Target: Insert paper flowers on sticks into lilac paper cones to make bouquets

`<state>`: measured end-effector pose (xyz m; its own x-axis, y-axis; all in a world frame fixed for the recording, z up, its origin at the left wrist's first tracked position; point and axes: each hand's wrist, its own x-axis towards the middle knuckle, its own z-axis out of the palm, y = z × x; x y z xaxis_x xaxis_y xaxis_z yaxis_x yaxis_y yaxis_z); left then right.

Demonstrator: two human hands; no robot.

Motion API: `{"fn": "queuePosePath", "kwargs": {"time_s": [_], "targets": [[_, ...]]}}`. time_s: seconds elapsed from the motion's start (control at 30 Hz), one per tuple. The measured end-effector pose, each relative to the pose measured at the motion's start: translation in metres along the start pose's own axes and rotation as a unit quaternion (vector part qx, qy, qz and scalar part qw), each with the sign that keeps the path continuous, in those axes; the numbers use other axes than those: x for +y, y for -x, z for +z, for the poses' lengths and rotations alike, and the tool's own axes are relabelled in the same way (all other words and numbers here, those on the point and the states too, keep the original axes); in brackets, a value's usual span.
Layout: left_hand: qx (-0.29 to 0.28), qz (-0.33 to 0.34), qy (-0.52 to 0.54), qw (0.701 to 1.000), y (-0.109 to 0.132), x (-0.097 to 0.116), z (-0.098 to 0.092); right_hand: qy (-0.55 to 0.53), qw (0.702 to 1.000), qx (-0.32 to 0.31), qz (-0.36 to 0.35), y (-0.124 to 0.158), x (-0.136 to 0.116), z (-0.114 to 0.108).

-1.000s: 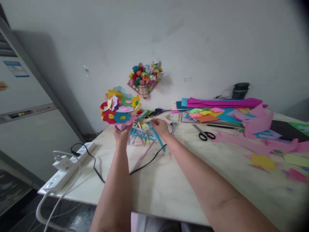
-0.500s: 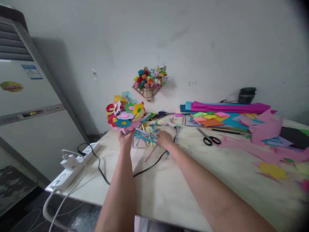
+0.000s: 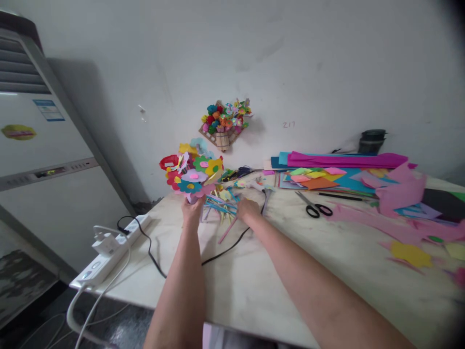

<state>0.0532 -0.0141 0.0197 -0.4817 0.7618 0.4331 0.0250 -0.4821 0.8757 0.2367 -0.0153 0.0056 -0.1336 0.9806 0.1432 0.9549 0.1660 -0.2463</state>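
Observation:
A bouquet of colourful paper flowers [image 3: 192,175] stands upright above the table's left half. My left hand [image 3: 192,208] is closed around its base from below. Right of it, my right hand [image 3: 248,211] reaches down to a loose pile of thin coloured strips [image 3: 222,205]. Its fingers are bent together at the pile's right end, and what they grip is hidden. A glue gun [image 3: 256,184] lies just behind that hand, its black cord running forward under my wrist.
Black-handled scissors [image 3: 318,210], a black pencil [image 3: 340,197] and stacked coloured sheets [image 3: 348,162] lie to the right, with pink scraps [image 3: 378,224]. A white power strip [image 3: 109,252] sits along the left edge. A flower basket decoration [image 3: 223,140] hangs on the wall.
The bouquet has shifted slightly right and turned a little in my left hand. My right hand remains at the strips, with hardly any movement.

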Motion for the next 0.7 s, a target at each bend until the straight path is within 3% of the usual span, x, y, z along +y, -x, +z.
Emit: {"fn": "queuePosePath", "kwargs": {"time_s": [0.27, 0.7], "targets": [[0.004, 0.002, 0.045, 0.999, -0.007, -0.008, -0.005, 0.007, 0.999, 0.029, 0.020, 0.001, 0.009, -0.002], [-0.037, -0.024, 0.001, 0.999, 0.004, 0.007, -0.001, -0.046, 0.997, 0.002, 0.069, -0.001, 0.012, -0.005]]}}
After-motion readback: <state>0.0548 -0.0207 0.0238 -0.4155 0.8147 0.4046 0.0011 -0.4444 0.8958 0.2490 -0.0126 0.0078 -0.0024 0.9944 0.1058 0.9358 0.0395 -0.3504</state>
